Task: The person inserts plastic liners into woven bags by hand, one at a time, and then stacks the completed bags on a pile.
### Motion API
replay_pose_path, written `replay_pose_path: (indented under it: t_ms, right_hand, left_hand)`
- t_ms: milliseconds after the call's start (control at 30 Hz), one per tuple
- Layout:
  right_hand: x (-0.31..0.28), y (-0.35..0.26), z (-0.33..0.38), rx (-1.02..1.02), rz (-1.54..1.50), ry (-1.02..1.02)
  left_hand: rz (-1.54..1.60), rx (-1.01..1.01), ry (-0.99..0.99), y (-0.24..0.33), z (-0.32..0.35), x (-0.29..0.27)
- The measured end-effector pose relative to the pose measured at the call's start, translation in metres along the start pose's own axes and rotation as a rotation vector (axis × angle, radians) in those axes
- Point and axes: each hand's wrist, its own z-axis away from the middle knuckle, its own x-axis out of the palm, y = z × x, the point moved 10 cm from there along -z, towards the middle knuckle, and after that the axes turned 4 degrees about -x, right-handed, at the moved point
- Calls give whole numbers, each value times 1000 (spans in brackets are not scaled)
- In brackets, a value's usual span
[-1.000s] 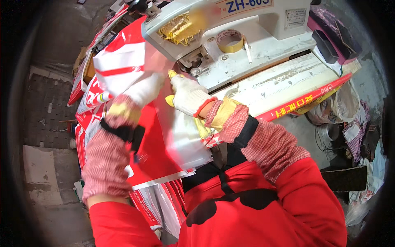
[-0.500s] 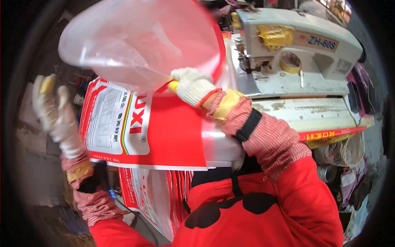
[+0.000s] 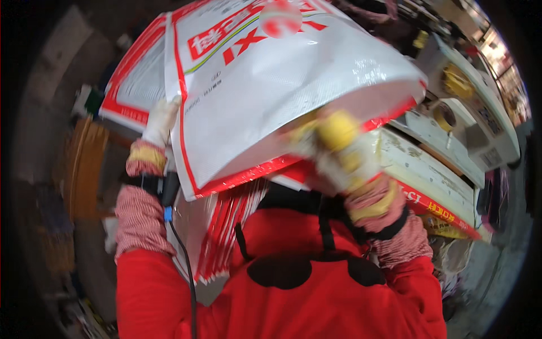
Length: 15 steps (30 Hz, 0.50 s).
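A white woven sack (image 3: 248,107) with red edges and red and green print spreads in front of me, its open mouth gaping toward the lower right. My left hand (image 3: 162,120), in a white glove, pinches the sack's left edge. At the sack's mouth is my right hand (image 3: 344,148), in a white glove with yellow fingertips. Motion blurs its fingers, so I cannot tell whether they grip the rim. Another red and white printed sack (image 3: 135,73) lies partly beneath the first. Below them, several stacked sacks (image 3: 226,231) show their red and white edges.
A pale sewing machine (image 3: 483,113) stands at the right, with a tape roll (image 3: 444,117) on it. Its white table (image 3: 432,169) has a red printed strip along the front. A brown wooden piece (image 3: 87,166) is at the left. A black cable (image 3: 189,271) hangs by my left arm.
The clear plastic liner held up earlier is out of sight, and a white sack with an opened mouth is in front. My left hand has moved inward to its edge; my right hand has moved lower right.
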Motion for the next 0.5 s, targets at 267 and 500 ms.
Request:
replay_pose_path:
  t_ms: [267,500]
  right_hand:
    - [-66,63,19,348,-1251,-28]
    - [77,192,-67,609,-954,562]
  left_hand:
    - [141,-215,229,-93,115,-129]
    - [194,-454,463,-253,274,-180]
